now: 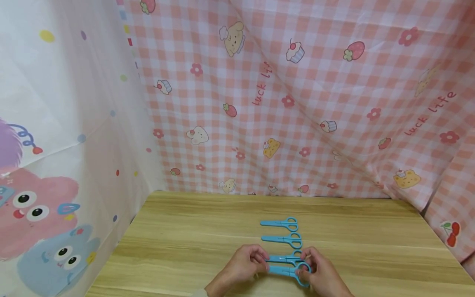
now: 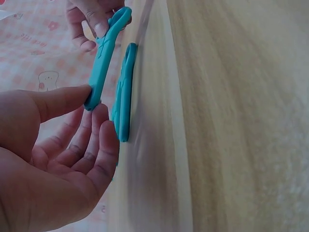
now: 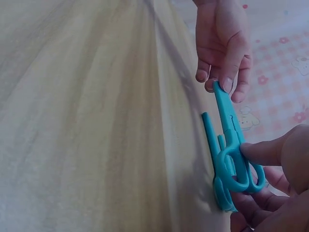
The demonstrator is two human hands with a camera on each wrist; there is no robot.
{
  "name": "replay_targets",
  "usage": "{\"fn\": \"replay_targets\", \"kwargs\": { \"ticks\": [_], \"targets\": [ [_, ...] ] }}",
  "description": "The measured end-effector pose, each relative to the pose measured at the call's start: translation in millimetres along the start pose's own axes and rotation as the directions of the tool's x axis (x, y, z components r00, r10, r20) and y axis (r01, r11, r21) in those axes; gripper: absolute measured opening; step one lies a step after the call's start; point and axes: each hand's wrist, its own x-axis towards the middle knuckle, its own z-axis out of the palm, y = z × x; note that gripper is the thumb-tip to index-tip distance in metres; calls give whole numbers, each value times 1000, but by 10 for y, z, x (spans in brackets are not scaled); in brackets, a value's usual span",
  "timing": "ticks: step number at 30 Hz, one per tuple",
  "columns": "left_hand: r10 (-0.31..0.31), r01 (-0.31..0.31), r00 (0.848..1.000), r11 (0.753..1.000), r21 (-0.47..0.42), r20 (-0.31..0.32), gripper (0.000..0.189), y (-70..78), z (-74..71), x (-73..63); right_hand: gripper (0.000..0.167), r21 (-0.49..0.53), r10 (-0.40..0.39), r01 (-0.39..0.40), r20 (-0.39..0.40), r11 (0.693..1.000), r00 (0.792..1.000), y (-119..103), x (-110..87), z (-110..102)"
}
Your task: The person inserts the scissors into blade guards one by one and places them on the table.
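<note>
Between both hands, raised over the table, is a pair of light-blue scissors (image 1: 282, 270) with its blade end to the left. My left hand (image 1: 248, 262) pinches that blade end between thumb and fingertips. At the handle loops, my right hand (image 1: 322, 272) grips with its thumb on top and fingers beneath. Close behind lies a second pair of scissors (image 1: 283, 258), partly overlapped in the head view; in the left wrist view these lower scissors (image 2: 126, 96) rest on the wood. Farther back, two more blue scissors (image 1: 276, 239) lie parallel, loops to the right.
The wooden table (image 1: 178, 235) has pale grain and reaches back to a pink checked cloth (image 1: 245, 123) hung behind it. On the left hangs a white cloth (image 1: 100, 165) with cartoon prints. More checked cloth borders the right side.
</note>
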Motion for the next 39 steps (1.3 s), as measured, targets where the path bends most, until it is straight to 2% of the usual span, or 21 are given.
{"fn": "replay_targets", "kwargs": {
  "ticks": [5,16,21,33,39],
  "targets": [
    [-32,32,999,999,-2,20,14,-32,12,12,37,-39,15,-14,5,999,1000,29,-12,8],
    [1,0,1000,1000,-24,18,14,-65,39,1,45,-107,131,-142,-98,984,986,45,7,69],
    [3,-3,1000,1000,-14,11,15,-90,49,14,46,-113,174,-187,-119,976,978,43,19,80],
    [10,-10,1000,1000,20,2,17,-104,55,20,49,-123,179,-192,-103,974,978,85,15,79],
    [11,-10,1000,997,71,-8,17,-112,55,22,51,-117,178,-186,-74,976,981,113,17,69]
  ]
}}
